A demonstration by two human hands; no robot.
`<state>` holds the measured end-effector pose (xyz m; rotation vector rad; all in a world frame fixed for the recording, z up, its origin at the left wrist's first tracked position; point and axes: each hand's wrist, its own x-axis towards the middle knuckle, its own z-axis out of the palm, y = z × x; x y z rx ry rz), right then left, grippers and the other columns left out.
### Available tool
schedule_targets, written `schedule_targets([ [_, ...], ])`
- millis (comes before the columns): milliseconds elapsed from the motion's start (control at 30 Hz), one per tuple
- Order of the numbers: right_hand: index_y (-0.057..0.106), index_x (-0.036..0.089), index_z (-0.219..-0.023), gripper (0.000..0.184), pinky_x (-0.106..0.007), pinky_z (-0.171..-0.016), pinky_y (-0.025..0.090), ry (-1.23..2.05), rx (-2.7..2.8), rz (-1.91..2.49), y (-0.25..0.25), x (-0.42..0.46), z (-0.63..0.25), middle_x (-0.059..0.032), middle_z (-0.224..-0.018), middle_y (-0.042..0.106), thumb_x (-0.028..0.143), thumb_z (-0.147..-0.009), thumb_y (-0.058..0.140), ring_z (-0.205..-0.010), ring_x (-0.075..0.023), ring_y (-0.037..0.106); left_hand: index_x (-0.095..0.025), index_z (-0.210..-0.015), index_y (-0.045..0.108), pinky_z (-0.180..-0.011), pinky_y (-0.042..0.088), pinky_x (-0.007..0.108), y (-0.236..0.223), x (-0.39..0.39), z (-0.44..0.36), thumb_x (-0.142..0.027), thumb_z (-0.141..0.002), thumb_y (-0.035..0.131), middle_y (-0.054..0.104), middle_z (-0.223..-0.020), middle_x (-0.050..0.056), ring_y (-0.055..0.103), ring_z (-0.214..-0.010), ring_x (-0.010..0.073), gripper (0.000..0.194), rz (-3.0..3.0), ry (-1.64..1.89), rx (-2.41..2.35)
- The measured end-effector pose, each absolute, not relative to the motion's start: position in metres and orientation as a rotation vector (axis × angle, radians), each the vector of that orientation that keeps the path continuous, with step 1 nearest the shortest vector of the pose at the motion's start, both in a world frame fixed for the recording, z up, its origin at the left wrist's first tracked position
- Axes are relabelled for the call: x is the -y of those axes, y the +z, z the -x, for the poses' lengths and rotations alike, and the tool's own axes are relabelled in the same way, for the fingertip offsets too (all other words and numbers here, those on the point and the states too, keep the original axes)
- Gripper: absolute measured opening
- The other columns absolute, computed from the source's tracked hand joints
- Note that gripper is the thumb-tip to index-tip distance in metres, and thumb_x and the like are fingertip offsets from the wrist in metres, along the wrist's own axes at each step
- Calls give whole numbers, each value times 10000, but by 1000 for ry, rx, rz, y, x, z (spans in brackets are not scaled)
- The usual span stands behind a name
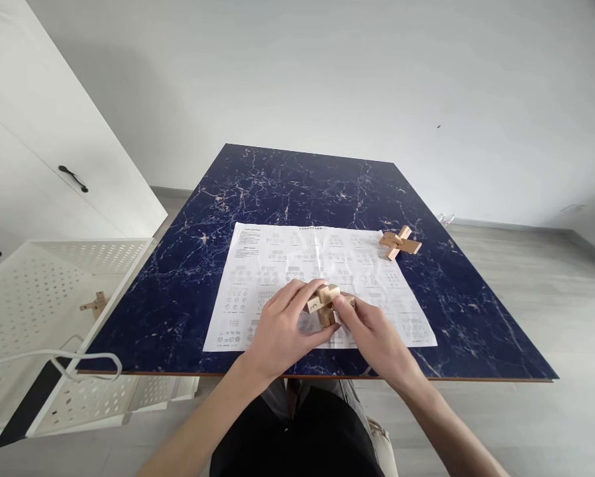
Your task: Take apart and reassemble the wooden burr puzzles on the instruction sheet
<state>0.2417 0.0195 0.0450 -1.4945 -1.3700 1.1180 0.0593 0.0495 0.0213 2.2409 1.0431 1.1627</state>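
Observation:
Between both hands, above the lower middle of a printed instruction sheet [297, 265], is a wooden burr puzzle [327, 301] of interlocking light-wood blocks. My left hand [282, 318] grips it from the left, fingers over its top and thumb low at the near side. From the right, my right hand [372, 328] holds it with the thumb pressed on a block. Some blocks carry dark printed marks. The fingers hide part of the puzzle. A second wooden puzzle [399, 243], cross-shaped, rests at the sheet's upper right corner.
The dark blue marbled table [302, 185] has its near edge close to my body. On the left, a white perforated basket [39, 285] holds another wooden piece [96, 303]. A white cable [79, 354] loops over the table's left corner. A white cabinet [54, 132] stands behind the basket.

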Motion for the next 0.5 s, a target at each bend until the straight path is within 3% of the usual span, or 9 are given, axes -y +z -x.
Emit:
schedule_targets([
  [133,733,225,-911,531,-341,-786,495,1203,1331,1441,40,-19,-238,-64,-952,701,722,-1010,579,-929,-261,636,-271,-1437,556,-980,626,429,20,-49,-58,-393,-980,760,718,-1210,76,732,-1100,270,515,-2237,1167,-1069],
  [233,774,225,-1040,554,-345,-829,516,1307,1244,1408,40,-18,-236,-58,-944,732,743,-1000,581,-970,-278,663,-270,-1423,569,-981,625,424,18,-49,-58,-408,-969,773,721,-1199,71,736,-1084,265,516,-2223,1189,-1068],
  [500,782,252,-1210,578,-390,-957,555,1478,961,1302,40,-15,-226,-84,-1195,760,755,-973,626,-1152,-303,681,-244,-1427,573,-940,632,412,20,-49,-58,-383,-961,783,722,-1174,76,737,-1040,257,530,-2223,1205,-1058],
])
